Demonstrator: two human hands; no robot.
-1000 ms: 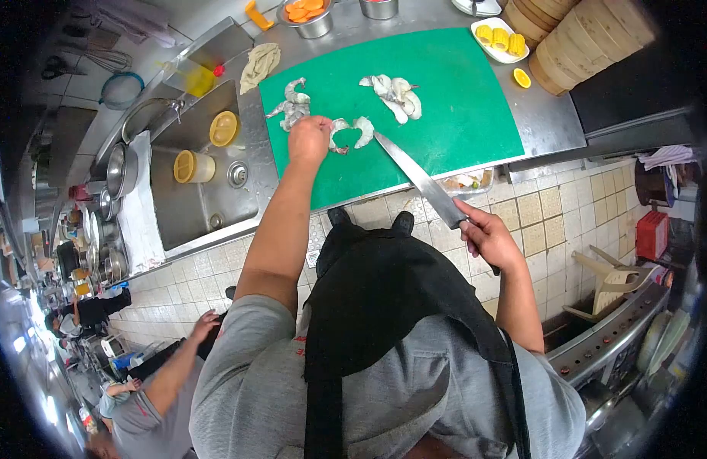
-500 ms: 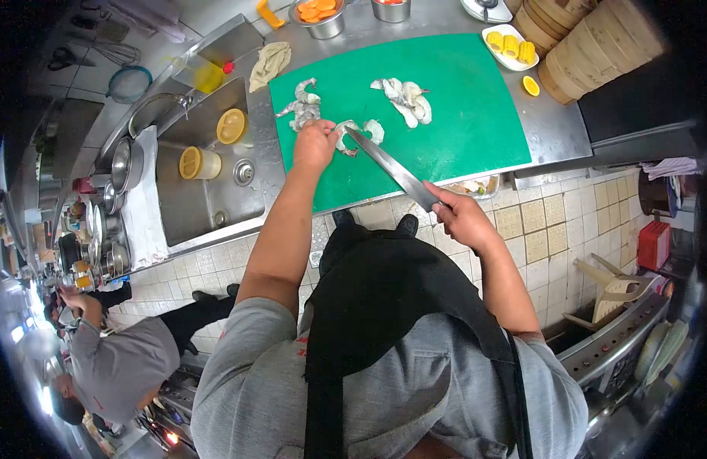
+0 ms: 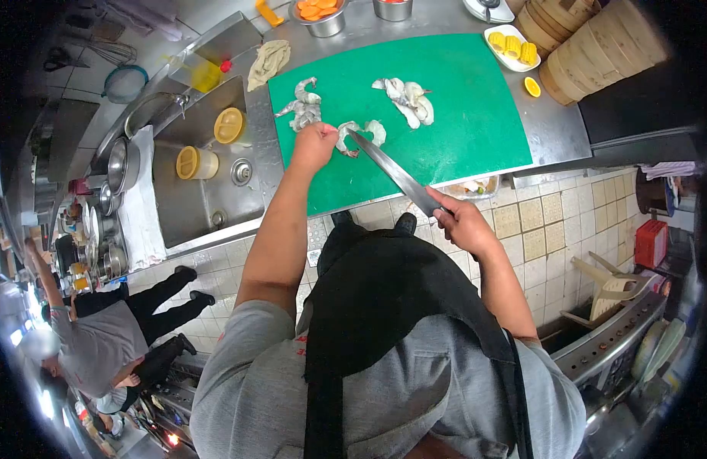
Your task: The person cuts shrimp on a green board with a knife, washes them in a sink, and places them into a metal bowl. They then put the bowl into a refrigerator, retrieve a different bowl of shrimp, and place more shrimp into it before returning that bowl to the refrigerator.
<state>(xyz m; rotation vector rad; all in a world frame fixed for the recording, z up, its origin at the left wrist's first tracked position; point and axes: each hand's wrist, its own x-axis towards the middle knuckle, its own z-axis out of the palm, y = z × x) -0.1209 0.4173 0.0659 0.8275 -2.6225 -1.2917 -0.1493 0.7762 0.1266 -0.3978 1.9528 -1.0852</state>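
My right hand [image 3: 464,226] is wrapped round the handle of a long knife [image 3: 399,177], whose tip reaches the shrimp [image 3: 347,138] on the green cutting board [image 3: 460,99]. Just left of that shrimp is my left hand [image 3: 316,144], its fingers pinched together; anything between them is too small to name. Another pale shrimp piece [image 3: 375,131] lies close to the knife tip. A pile of grey shrimp [image 3: 304,107] rests near the board's left edge, and a second pile [image 3: 407,101] lies higher up, right of centre.
Left of the board is a sink [image 3: 242,203] with two yellow-lidded containers. Behind stand a bowl of carrot slices [image 3: 323,23], a cloth [image 3: 269,63], a plate of corn [image 3: 512,47] and bamboo steamers [image 3: 598,57]. Co-workers [image 3: 101,336] are at the far left.
The co-worker at the far left has shifted, with an arm now raised and legs apart. My hands and the knife have barely moved.
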